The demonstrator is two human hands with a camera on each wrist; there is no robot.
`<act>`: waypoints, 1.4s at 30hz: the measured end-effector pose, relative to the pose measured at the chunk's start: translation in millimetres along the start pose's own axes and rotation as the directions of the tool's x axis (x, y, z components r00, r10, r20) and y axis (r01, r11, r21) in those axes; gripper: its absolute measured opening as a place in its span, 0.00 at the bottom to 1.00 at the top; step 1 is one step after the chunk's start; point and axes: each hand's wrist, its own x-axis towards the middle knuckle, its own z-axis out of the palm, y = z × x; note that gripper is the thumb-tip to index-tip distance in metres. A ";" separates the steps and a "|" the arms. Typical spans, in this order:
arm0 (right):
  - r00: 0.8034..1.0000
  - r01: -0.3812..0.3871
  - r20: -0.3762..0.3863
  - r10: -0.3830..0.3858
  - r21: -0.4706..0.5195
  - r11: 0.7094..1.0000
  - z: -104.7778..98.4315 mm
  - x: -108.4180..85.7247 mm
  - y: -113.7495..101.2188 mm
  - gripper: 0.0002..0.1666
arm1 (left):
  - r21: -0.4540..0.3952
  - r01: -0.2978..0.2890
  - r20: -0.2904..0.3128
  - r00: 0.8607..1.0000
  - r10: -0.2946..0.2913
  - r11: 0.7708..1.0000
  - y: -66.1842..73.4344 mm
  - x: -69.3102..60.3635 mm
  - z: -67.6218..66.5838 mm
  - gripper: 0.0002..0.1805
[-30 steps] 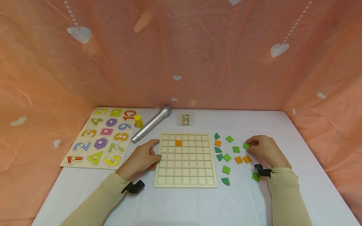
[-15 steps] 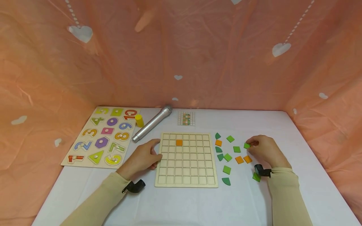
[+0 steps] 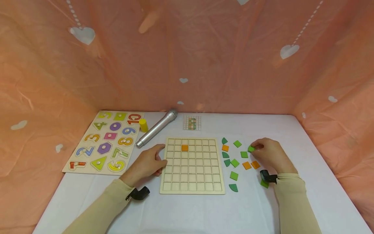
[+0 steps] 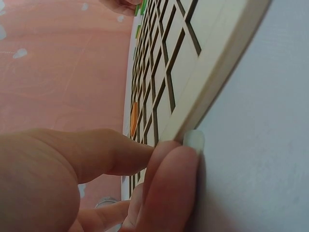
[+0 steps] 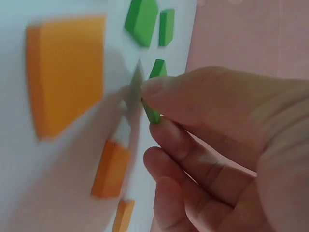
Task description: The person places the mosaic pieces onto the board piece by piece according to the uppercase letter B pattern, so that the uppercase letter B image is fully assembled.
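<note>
My right hand (image 3: 270, 155) pinches a light green square tile (image 3: 251, 149) between thumb and fingers. In the right wrist view that green tile (image 5: 158, 70) stands on edge just off the white cloth, its shadow beside it. A wooden grid board (image 3: 192, 166) lies in the middle of the table, with one orange square tile (image 3: 184, 148) in a cell near its top. At the board's left edge, my left hand (image 3: 147, 162) holds the rim. Up close, the left thumb and fingers (image 4: 171, 188) grip the board's edge (image 4: 212, 72).
Loose light green squares (image 3: 233, 175), orange squares (image 3: 246, 165) and dark green quarter-rounds (image 3: 233, 188) lie right of the board. Behind it are a small pattern card (image 3: 192, 123) and a silver microphone (image 3: 156, 128). A number puzzle (image 3: 102, 143) and a yellow cylinder (image 3: 143, 125) are at the left.
My right hand has lifted the green tile slightly and shifted a little to the left and away from me. The left hand stays on the board's edge.
</note>
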 end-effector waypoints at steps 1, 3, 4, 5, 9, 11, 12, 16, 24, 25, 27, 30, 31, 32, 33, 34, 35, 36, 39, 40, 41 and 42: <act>1.000 -0.003 0.000 0.003 0.004 1.000 0.6 0.7 -3.1 0.20 | -0.002 0.002 0.001 1.000 -0.002 1.000 -0.1 0.6 0.4 0.40; 1.000 -0.012 0.006 0.012 0.020 1.000 2.8 3.1 -10.8 0.21 | -0.006 0.004 0.004 1.000 -0.003 1.000 0.1 1.1 1.0 0.40; 1.000 -0.011 0.011 0.011 0.029 1.000 4.3 4.6 -15.7 0.21 | -0.007 0.003 0.006 1.000 -0.003 1.000 0.4 1.5 1.2 0.40; 1.000 -0.005 0.014 0.004 0.036 0.999 6.2 6.6 -21.9 0.21 | -0.008 0.003 0.007 1.000 -0.003 1.000 0.8 1.7 1.3 0.40; 0.998 0.055 0.029 -0.057 0.058 0.997 16.9 15.6 -52.2 0.19 | 0.000 0.008 0.002 1.000 -0.008 1.000 1.9 1.8 0.5 0.40; 0.995 0.089 0.031 -0.091 0.048 0.995 24.0 19.6 -69.0 0.17 | 0.001 0.013 0.001 1.000 -0.013 1.000 2.1 2.3 0.1 0.40; 0.993 0.113 0.033 -0.114 0.050 0.992 28.0 21.5 -76.5 0.16 | 0.000 0.014 0.002 1.000 -0.014 1.000 2.3 2.4 0.0 0.39; 0.978 0.204 0.039 -0.207 0.052 0.978 45.6 28.1 -105.2 0.14 | -0.011 0.014 0.013 1.000 -0.014 1.000 2.3 3.9 1.0 0.40; 0.920 0.389 0.054 -0.389 -0.006 0.921 80.5 38.2 -140.3 0.13 | -0.009 -0.001 0.017 1.000 0.001 1.000 1.4 4.3 3.2 0.41; 0.913 0.406 0.051 -0.405 -0.020 0.913 83.3 38.3 -143.2 0.12 | -0.007 -0.003 0.016 1.000 0.003 1.000 1.4 4.0 3.1 0.41; 0.906 0.422 0.044 -0.421 -0.030 0.906 88.3 38.0 -148.0 0.13 | -0.008 -0.003 0.014 1.000 0.003 1.000 1.4 4.0 3.3 0.41; 0.900 0.435 0.044 -0.433 -0.064 0.898 93.6 36.4 -154.0 0.14 | -0.017 -0.001 0.019 1.000 0.001 1.000 1.2 3.2 3.4 0.41; 0.901 0.433 0.047 -0.430 -0.068 0.899 95.3 36.0 -155.5 0.14 | -0.018 -0.002 0.019 1.000 0.002 1.000 1.2 2.9 3.5 0.41; 0.900 0.436 0.050 -0.433 -0.077 0.897 96.8 35.7 -156.8 0.14 | -0.017 -0.002 0.019 1.000 0.002 1.000 1.4 2.8 3.6 0.41; 0.899 0.439 0.053 -0.436 -0.085 0.895 97.8 35.2 -158.3 0.14 | -0.016 -0.003 0.020 1.000 0.003 1.000 1.3 2.4 3.3 0.41; 0.896 0.444 0.054 -0.440 -0.094 0.891 98.7 34.7 -159.5 0.14 | -0.013 -0.005 0.020 1.000 0.005 1.000 1.1 2.3 3.1 0.41; 0.896 0.444 0.055 -0.440 -0.096 0.891 99.2 34.2 -160.6 0.14 | -0.007 -0.006 0.018 1.000 0.006 1.000 0.9 2.2 2.8 0.41; 0.895 0.446 0.054 -0.443 -0.098 0.890 99.6 34.0 -161.7 0.13 | -0.003 -0.007 0.016 1.000 0.007 1.000 0.7 2.2 2.4 0.41; 0.892 0.452 0.046 -0.450 -0.106 0.886 100.8 34.0 -163.8 0.13 | 0.009 -0.004 0.012 1.000 0.004 1.000 -0.1 1.6 0.8 0.41; 0.892 0.452 0.046 -0.450 -0.107 0.886 101.4 34.3 -164.1 0.13 | 0.011 -0.003 0.011 1.000 0.003 1.000 -0.4 1.5 0.4 0.41; 0.892 0.452 0.046 -0.450 -0.107 0.886 102.1 34.6 -164.4 0.13 | 0.014 -0.001 0.010 1.000 0.001 1.000 -0.6 1.3 0.0 0.41; 0.892 0.453 0.047 -0.450 -0.107 0.885 103.1 35.1 -164.5 0.13 | 0.019 0.000 0.009 1.000 0.000 1.000 -0.8 0.8 -0.4 0.41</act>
